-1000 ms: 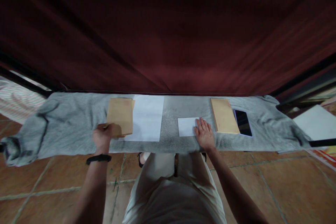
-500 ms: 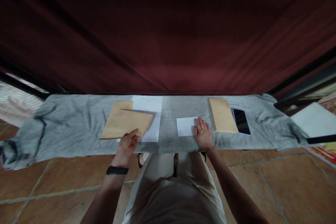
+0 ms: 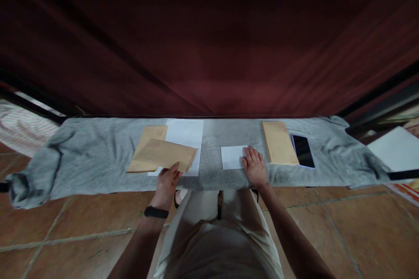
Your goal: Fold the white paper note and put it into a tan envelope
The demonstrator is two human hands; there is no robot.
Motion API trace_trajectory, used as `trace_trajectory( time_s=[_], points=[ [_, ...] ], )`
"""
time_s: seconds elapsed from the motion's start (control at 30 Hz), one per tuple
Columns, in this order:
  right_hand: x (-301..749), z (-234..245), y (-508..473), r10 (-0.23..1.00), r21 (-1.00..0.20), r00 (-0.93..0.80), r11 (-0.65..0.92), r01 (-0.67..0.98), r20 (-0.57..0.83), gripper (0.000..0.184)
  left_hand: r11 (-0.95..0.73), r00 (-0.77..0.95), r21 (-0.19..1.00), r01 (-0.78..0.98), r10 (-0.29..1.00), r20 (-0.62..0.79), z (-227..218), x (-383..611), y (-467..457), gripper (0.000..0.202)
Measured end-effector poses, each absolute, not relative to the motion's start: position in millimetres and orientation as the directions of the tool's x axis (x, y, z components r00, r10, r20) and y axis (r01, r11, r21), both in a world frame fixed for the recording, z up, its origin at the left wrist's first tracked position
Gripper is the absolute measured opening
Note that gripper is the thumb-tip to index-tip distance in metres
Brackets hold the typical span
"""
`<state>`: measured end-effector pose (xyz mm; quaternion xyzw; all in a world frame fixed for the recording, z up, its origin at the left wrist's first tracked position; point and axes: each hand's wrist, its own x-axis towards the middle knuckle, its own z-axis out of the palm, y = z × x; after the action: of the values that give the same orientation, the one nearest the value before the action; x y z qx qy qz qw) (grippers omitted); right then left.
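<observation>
My left hand (image 3: pixel 169 179) pinches the lower edge of a brown paper envelope (image 3: pixel 166 153), lifted and tilted over the left side of the cloth. Under it lie another brown envelope (image 3: pixel 139 165) and a large white sheet (image 3: pixel 185 130), both partly covered. My right hand (image 3: pixel 254 166) rests flat, fingers stretched out, on the right end of a small white paper (image 3: pixel 231 158). Just right of that hand lies a stack of brown envelopes (image 3: pixel 279 143).
A grey cloth (image 3: pixel 94 152) covers the narrow table. A dark phone with a purple edge (image 3: pixel 303 151) lies beside the envelope stack. Behind the table hangs a dark red curtain (image 3: pixel 209 61). White paper (image 3: pixel 394 150) shows at the far right, above the tiled floor (image 3: pixel 327 231).
My left hand has moved right and raised the brown envelope, showing more of the envelope beneath. The right hand stays on the small white paper.
</observation>
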<state>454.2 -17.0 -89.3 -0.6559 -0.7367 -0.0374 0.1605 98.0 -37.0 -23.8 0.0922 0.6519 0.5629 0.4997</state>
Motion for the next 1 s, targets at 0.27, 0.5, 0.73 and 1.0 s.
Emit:
trace_trajectory(
  time_s=[0.27, 0.5, 0.73, 1.0],
  points=[
    [454, -89, -18, 0.958, -0.142, -0.086, 0.129, 0.981, 0.275, 0.054, 0.465, -0.271, 0.703, -0.538, 0.694, -0.667, -16, 94, -61, 0.01],
    [455, -92, -17, 0.952, -0.155, -0.089, 0.14, 0.978, 0.294, 0.054, 0.306, -0.428, 0.95, 0.059, 0.868, -0.253, -18, 98, -78, 0.013],
    [455, -90, -18, 0.952, -0.148, -0.09, 0.138, 0.979, 0.293, 0.054, -0.338, 0.247, 0.398, 0.853, 0.933, 0.262, -21, 173, -55, 0.046],
    [455, -86, -17, 0.957, -0.154, -0.091, 0.137, 0.978, 0.277, 0.055, -0.68, 0.652, 0.118, 0.724, 0.73, 0.206, -61, 242, -52, 0.063]
  ],
)
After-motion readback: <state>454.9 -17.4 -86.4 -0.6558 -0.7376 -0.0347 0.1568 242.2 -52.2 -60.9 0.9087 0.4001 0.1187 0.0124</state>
